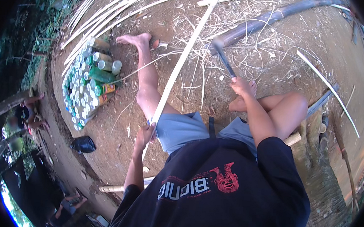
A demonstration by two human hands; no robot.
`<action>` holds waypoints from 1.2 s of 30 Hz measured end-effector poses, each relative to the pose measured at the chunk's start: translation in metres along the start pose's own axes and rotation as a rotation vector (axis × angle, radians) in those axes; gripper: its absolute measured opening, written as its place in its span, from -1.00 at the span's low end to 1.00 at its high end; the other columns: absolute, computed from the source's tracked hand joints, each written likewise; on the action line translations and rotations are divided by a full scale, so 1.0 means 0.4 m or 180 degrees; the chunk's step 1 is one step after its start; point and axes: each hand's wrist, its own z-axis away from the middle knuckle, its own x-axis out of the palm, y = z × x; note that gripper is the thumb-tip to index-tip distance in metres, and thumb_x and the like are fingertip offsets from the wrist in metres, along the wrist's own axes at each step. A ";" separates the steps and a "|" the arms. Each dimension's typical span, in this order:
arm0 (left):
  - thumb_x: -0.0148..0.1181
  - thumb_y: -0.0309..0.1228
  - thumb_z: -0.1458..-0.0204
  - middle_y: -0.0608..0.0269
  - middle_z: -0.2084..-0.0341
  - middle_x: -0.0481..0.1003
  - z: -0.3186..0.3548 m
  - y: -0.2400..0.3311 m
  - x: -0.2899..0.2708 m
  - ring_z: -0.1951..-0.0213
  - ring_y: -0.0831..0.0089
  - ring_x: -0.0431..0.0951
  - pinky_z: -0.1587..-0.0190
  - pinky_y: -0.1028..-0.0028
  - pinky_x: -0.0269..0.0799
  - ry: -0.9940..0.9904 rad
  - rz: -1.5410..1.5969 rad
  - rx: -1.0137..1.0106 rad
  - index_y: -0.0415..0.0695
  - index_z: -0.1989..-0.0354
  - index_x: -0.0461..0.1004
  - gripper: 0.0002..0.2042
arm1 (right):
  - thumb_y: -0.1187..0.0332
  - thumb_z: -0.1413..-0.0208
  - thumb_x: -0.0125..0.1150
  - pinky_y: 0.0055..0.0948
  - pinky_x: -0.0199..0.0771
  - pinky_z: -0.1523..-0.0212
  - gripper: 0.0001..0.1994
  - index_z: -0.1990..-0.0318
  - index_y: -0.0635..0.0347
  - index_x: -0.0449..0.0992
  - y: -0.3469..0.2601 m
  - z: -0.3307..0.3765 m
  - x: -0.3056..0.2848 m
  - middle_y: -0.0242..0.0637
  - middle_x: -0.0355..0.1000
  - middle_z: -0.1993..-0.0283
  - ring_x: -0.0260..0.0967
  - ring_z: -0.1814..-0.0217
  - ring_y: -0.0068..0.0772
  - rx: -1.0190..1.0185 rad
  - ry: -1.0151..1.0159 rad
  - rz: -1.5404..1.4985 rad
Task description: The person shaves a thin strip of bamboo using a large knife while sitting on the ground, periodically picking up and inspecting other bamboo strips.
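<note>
Diagonally across my lap runs the long bamboo strip (pixel 185 57), its near end pinched in my left hand (pixel 146 134) so it stays steady. My right hand (pixel 241 86) wraps the machete (pixel 224 57) handle, blade raised; its edge blurs against the bamboo pole (pixel 260 22).

A loose black short-sleeved cotton T-shirt (pixel 222 200) with a red emblem and pale lettering is worn. Light blue-grey fabric shorts (pixel 181 130) are worn below. The feet are left bare.

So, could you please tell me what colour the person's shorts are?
The shorts are light blue-grey, seen best in the head view.
</note>
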 end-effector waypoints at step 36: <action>0.30 -0.42 0.05 -0.02 0.28 0.54 0.096 0.010 0.139 0.21 0.04 0.55 0.09 0.20 0.45 0.1779 -0.0849 0.0622 -0.21 0.09 0.47 -0.68 | 0.25 -0.11 0.28 -0.56 0.25 0.74 -0.79 0.27 0.09 0.36 0.036 0.012 0.016 -0.47 0.27 0.61 0.22 0.70 -0.64 0.0191 -0.0605 -0.0882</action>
